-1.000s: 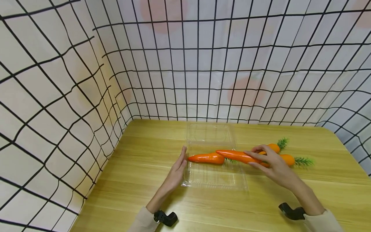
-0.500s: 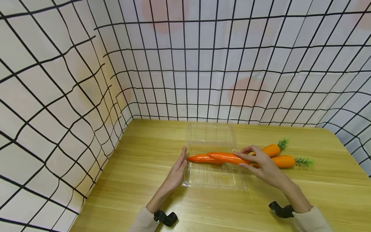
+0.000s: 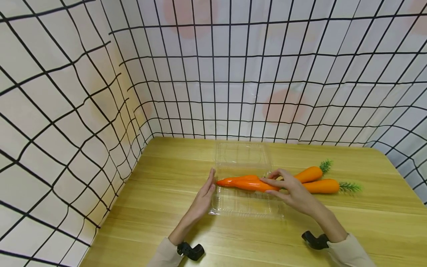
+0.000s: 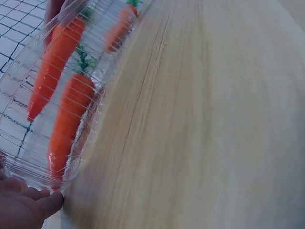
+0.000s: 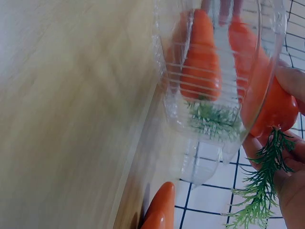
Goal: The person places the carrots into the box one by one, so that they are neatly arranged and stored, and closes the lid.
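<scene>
My right hand point(image 3: 291, 189) grips an orange carrot point(image 3: 253, 185) round its thick end, tip pointing left. In the right wrist view its green leafy top point(image 5: 262, 186) hangs out past the fingers. The carrot is over a clear plastic clamshell box point(image 3: 247, 207), and the left wrist view has it raised within the walls. A second carrot point(image 4: 71, 114) lies on the box's floor, its green top inside; from the head view the held one partly covers it. At the box's left end my left hand point(image 3: 201, 196) stands with straight fingers, its fingertips right at the wall.
Two more carrots, one behind point(image 3: 310, 173) and one in front point(image 3: 323, 186), lie on the wooden table point(image 3: 160, 207) right of the box, leafy tops pointing right. The box's open lid point(image 3: 242, 152) lies flat behind it. Black wire grid point(image 3: 227, 81) walls rise at the back and sides.
My right hand has moved left and slightly down with its carrot, bringing it over the box and the carrot lying there. My left hand has stayed in place.
</scene>
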`<action>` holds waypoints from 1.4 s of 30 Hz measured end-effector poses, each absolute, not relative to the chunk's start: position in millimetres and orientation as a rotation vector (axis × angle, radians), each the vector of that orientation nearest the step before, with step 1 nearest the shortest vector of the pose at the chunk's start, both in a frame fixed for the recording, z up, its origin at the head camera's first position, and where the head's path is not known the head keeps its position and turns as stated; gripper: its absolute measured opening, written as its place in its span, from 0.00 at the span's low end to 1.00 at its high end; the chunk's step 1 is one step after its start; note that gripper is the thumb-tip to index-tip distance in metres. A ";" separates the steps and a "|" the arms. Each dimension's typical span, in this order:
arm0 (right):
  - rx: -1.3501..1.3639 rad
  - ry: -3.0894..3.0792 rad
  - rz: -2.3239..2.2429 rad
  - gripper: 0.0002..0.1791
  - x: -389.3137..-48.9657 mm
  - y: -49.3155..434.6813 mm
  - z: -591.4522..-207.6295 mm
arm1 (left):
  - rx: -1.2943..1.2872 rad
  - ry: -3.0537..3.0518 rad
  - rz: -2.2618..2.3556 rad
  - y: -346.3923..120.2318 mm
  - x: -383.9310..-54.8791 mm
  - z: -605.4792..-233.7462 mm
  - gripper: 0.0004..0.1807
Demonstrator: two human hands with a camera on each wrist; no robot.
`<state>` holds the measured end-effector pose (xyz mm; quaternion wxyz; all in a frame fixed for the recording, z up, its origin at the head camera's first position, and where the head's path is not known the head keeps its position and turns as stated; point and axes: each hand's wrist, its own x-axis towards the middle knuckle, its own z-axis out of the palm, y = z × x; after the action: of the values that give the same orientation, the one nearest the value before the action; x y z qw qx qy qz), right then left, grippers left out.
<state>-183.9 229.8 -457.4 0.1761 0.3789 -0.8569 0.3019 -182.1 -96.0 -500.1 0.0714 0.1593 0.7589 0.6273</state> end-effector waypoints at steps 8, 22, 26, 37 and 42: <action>1.103 -2.444 0.813 0.27 -187.4 216.4 -459.1 | 0.455 2.288 1.896 -95.4 -182.0 -499.3 0.32; 1.100 -2.483 0.813 0.24 -193.7 202.6 -470.4 | 0.501 2.314 1.891 -97.0 -182.7 -501.9 0.32; 1.087 -2.504 0.817 0.23 -195.0 201.3 -472.1 | 0.488 2.322 1.888 -96.7 -183.1 -502.3 0.32; 1.112 -2.522 0.778 0.22 -196.6 192.8 -474.1 | 0.486 2.323 1.891 -96.4 -182.5 -501.7 0.32; 1.075 -2.569 0.761 0.21 -196.8 186.6 -473.7 | 0.497 2.315 1.891 -96.1 -183.2 -502.1 0.32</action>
<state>-196.8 186.6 -473.7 0.1268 0.3693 -0.8827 0.2615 -183.2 -96.1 -502.1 0.0559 0.1637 0.7627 0.6231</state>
